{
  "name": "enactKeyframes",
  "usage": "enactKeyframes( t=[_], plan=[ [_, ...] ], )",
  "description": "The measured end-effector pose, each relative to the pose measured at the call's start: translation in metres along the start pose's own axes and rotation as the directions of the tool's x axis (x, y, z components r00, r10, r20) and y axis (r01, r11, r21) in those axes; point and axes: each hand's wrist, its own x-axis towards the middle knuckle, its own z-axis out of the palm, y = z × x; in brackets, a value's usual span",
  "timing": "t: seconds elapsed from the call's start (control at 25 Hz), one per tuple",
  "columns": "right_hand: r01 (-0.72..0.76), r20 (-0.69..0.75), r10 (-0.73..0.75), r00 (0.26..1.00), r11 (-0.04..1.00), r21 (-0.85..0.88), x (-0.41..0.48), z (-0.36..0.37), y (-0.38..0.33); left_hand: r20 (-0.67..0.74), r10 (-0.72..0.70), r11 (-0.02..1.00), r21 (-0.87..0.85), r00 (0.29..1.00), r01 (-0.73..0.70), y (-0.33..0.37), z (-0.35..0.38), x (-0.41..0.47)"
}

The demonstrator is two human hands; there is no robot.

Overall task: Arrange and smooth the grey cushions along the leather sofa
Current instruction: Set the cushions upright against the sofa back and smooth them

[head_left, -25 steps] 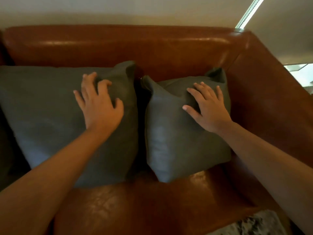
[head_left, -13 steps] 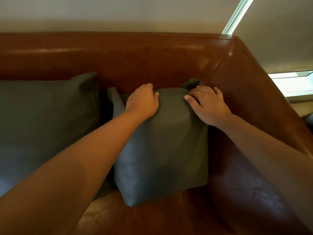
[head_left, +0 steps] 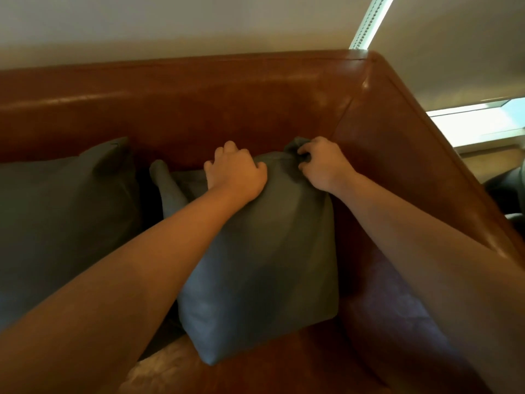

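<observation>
A small grey cushion stands upright in the right corner of the brown leather sofa, leaning on the backrest. My left hand grips the middle of its top edge, fingers curled over it. At the top right corner of that cushion, my right hand pinches the bunched fabric. A larger grey cushion leans against the backrest to the left, apart from both hands. My left forearm hides part of the gap between the two cushions.
The sofa's right armrest rises close beside the small cushion. Bare leather seat shows in front of it. A pale wall lies behind the backrest, and a bright window strip shows at the right.
My left hand left the large cushion and moved onto the small one's top edge. My right hand slid up from the cushion's face to its top right corner and closed on the fabric.
</observation>
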Motion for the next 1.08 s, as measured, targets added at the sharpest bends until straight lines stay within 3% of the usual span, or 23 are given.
enactKeyframes(
  t=[0.12, 0.2, 0.32, 0.6, 0.72, 0.8, 0.88, 0.96, 1.0, 1.08],
  plan=[
    [0.015, -0.125, -0.016, 0.992, 1.000, -0.007, -0.006, 0.011, 0.002, 0.022, 0.091, 0.992, -0.094, 0.996, -0.088, 0.029, 0.010, 0.007],
    [0.043, -0.183, -0.044, 0.982, 0.999, -0.005, -0.008, 0.015, 0.003, 0.029, 0.088, 0.994, -0.062, 0.996, -0.087, 0.039, 0.020, 0.008],
    [0.044, -0.223, -0.042, 0.974, 0.999, 0.004, -0.011, 0.017, 0.006, -0.033, 0.104, 0.994, 0.018, 0.994, -0.104, 0.037, 0.029, 0.009],
    [0.004, -0.358, -0.058, 0.932, 0.989, -0.150, -0.020, 0.023, 0.001, -0.244, 0.156, 0.986, -0.026, 0.957, -0.168, 0.025, 0.044, 0.000],
    [0.126, -0.396, -0.269, 0.878, 0.928, -0.351, -0.021, 0.023, -0.007, -0.277, 0.157, 0.983, -0.047, 0.948, -0.176, 0.023, 0.048, -0.001],
    [0.223, -0.281, -0.374, 0.884, 0.865, -0.450, -0.016, 0.018, -0.008, -0.290, 0.154, 0.983, -0.052, 0.945, -0.176, 0.022, 0.049, -0.002],
    [0.160, -0.263, -0.262, 0.929, 0.922, -0.351, -0.008, 0.013, -0.001, -0.317, 0.148, 0.979, -0.089, 0.937, -0.185, 0.021, 0.050, -0.002],
    [0.054, -0.278, -0.063, 0.959, 0.998, -0.040, -0.003, 0.007, 0.009, -0.333, 0.129, 0.972, -0.146, 0.934, -0.186, 0.020, 0.050, -0.002],
    [0.038, -0.261, 0.000, 0.965, 0.989, 0.140, -0.003, 0.003, 0.011, -0.335, 0.118, 0.968, -0.171, 0.935, -0.183, 0.019, 0.050, -0.001],
    [0.025, -0.231, 0.099, 0.968, 0.876, 0.481, -0.005, -0.005, 0.013, -0.342, 0.094, 0.958, -0.223, 0.935, -0.178, 0.018, 0.052, -0.001]
  ],
)
